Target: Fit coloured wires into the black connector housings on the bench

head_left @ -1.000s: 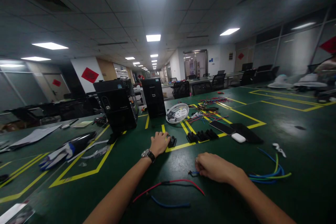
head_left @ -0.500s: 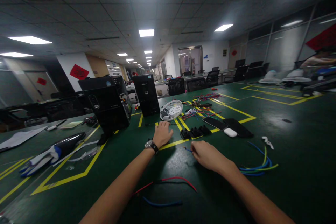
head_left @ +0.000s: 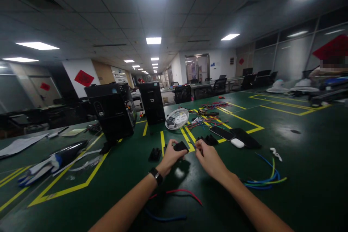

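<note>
My left hand (head_left: 172, 155), with a watch on the wrist, grips a small black block (head_left: 181, 146) between thumb and fingers above the green table. Just right of it, my right hand (head_left: 208, 156) pinches a short blue wire (head_left: 194, 146), whose end points toward the block; a gap remains between them. More black blocks (head_left: 209, 140) stand behind my right hand, partly hidden. Another black piece (head_left: 154, 154) lies left of my left hand. Nearer to me, a red wire (head_left: 187, 190) and a blue wire (head_left: 168, 219) rest on the table between my forearms.
A white basket (head_left: 177, 119) and two black computer towers (head_left: 111, 116) stand behind. Loose coloured wires (head_left: 202, 121) lie at the back. To the right are a phone (head_left: 222, 133), a white case (head_left: 237, 143) and blue and green wires (head_left: 268, 183). A glove (head_left: 40, 168) lies left.
My left hand has come nearer and now holds a black block. My right hand has risen a little with the blue wire. The black piece at the left has come into sight.
</note>
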The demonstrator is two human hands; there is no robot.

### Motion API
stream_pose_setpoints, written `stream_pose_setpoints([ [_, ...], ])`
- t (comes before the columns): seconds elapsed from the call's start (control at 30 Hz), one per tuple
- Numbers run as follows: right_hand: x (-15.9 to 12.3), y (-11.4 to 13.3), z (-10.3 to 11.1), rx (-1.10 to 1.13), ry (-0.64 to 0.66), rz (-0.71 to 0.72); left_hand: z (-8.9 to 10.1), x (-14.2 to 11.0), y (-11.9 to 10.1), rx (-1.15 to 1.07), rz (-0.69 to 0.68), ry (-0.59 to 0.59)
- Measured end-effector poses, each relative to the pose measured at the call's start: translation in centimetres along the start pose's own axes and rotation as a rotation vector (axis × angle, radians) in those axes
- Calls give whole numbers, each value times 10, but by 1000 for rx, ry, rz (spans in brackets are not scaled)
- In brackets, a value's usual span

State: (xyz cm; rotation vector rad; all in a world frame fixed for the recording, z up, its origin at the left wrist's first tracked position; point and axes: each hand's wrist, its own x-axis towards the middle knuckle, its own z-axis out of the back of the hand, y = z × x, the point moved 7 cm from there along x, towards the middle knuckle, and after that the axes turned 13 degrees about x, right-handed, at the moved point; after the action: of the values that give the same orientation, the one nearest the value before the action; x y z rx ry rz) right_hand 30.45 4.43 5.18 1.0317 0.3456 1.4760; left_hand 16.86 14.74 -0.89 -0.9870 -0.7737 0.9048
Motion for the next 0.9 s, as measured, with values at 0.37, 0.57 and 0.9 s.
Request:
stream_pose_setpoints([
  [0.37, -26, 36, -43, 259, 234, 229, 18, -52, 6, -679, 83, 14],
  [0.57, -26, 33, -42, 238, 229, 254, 12, -50, 11, -792, 169, 57],
  [0.9, -33, 33, -58, 62, 361, 241, 8, -54, 15, -727, 126, 15],
])
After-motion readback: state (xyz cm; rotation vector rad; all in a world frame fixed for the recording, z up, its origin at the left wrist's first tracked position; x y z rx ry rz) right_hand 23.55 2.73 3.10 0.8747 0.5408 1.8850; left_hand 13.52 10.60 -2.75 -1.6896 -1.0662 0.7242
